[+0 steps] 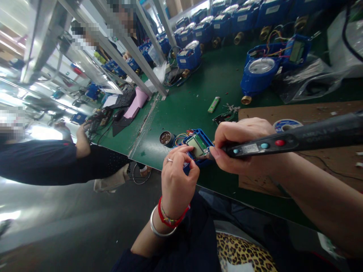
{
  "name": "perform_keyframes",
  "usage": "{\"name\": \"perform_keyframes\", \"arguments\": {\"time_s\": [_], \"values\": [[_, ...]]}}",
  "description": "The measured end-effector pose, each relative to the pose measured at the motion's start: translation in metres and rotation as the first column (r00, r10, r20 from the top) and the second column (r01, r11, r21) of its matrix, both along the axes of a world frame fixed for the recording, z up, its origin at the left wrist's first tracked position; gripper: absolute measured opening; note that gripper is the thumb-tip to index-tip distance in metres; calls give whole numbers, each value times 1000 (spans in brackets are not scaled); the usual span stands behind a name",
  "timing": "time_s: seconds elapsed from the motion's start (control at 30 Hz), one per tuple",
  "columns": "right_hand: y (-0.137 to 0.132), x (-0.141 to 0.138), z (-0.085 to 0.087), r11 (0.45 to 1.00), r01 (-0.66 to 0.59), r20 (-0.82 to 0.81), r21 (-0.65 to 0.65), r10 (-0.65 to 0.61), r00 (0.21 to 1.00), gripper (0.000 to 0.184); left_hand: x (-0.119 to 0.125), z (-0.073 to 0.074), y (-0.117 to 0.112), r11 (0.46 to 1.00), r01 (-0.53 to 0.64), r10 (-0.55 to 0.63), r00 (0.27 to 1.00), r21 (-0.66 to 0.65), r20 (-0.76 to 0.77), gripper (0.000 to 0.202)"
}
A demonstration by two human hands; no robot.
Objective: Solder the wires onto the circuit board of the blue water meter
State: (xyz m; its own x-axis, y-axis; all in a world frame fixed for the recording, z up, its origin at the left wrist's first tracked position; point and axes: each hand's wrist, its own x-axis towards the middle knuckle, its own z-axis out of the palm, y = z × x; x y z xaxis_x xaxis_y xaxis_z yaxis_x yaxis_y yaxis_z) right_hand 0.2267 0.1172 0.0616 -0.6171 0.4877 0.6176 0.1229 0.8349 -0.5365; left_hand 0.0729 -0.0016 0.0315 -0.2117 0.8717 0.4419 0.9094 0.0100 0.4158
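My right hand (pixel 249 147) grips a black soldering iron (pixel 272 145) with a small display and blue and red buttons. Its tip points left, at the lower right corner of a green circuit board with a grey screen (pixel 195 146). This board sits in an opened blue meter housing (pixel 202 134), with thin coloured wires at its left. My left hand (pixel 180 172) is at the board's near left side, thumb and index finger pinched together and another finger beside the screen. Whatever is between those fingertips is hidden. A small round tin (pixel 166 139) with brownish contents stands just left of the housing.
A solder spool (pixel 287 125) lies on a brown board (pixel 261 113) at the right. Behind are a green battery (pixel 213 104), an opened blue meter (pixel 259 71) and rows of blue meters (pixel 221 26). Metal posts (pixel 136 49) rise at the left, where another person's arm (pixel 83 141) reaches over the bench.
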Motion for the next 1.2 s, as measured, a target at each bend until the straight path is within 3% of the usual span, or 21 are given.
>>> {"name": "perform_keyframes", "arguments": {"time_s": [1.2], "values": [[1, 0, -1, 997, -8, -39, 73, 11, 999, 14, -1, -2, 0, 1000, 7, -6, 1000, 24, -18, 13]]}}
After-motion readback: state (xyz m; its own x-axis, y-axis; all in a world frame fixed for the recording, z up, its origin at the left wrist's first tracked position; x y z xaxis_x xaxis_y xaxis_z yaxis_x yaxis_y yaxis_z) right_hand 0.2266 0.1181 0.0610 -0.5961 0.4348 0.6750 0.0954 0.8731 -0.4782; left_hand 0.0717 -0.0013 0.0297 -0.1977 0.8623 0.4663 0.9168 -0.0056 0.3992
